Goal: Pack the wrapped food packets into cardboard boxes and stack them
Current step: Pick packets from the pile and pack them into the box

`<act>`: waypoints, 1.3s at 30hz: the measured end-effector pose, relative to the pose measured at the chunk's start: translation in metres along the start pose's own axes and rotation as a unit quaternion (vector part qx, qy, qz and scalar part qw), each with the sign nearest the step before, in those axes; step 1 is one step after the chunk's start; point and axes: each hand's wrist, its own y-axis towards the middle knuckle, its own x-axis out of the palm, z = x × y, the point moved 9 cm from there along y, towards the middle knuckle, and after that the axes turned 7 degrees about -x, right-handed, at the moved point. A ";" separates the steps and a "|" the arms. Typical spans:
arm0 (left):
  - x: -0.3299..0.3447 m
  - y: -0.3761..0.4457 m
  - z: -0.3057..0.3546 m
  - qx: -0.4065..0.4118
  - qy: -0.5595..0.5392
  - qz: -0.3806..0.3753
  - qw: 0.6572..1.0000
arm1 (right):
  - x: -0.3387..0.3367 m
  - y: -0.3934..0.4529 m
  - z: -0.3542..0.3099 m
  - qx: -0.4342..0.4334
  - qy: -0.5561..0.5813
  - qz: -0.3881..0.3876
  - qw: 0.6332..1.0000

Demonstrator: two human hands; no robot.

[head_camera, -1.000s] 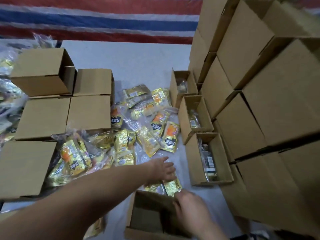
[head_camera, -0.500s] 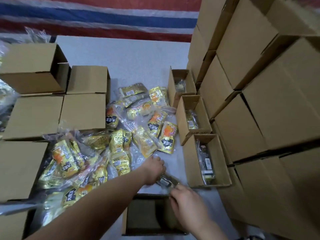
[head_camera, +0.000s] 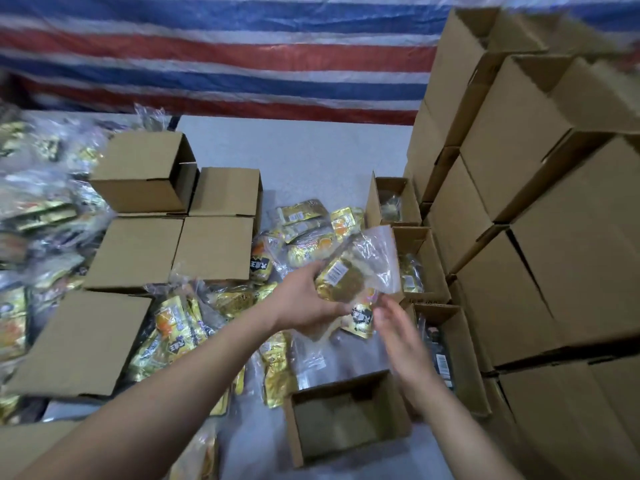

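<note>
My left hand [head_camera: 304, 306] grips a clear-wrapped bundle of gold food packets [head_camera: 349, 271], lifted above the table. My right hand [head_camera: 398, 334] hovers just right of and below the bundle, fingers straight, holding nothing. An open cardboard box [head_camera: 298, 431] sits below both hands with nothing visible inside. Loose gold and orange packets [head_camera: 180, 337] lie spread over the middle of the table.
Three open boxes [head_camera: 460, 344] holding packets line the right, against a tall stack of closed boxes [head_camera: 554, 237]. Several closed boxes [head_camera: 214, 247] sit at the left, with more bagged packets [head_camera: 38, 209] beyond them. A striped tarp [head_camera: 242, 57] hangs behind.
My left hand has lifted the packet bundle off the table, up and to the right. My right hand has left the open box's rim and risen beside the bundle.
</note>
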 end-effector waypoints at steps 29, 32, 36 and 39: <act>0.031 -0.042 0.015 -0.052 -0.176 -0.060 0.981 | -0.003 0.004 -0.059 -0.009 0.323 -0.044 0.945; 0.028 -0.063 -0.050 -0.061 -0.061 0.012 0.996 | -0.021 0.001 -0.049 0.001 0.320 -0.013 0.947; 0.065 -0.089 -0.122 -0.078 0.129 -0.006 0.989 | -0.021 -0.005 -0.047 -0.008 0.242 -0.045 0.969; 0.088 -0.092 -0.142 -0.084 0.105 -0.025 0.991 | -0.015 -0.010 -0.050 -0.043 0.095 -0.080 0.991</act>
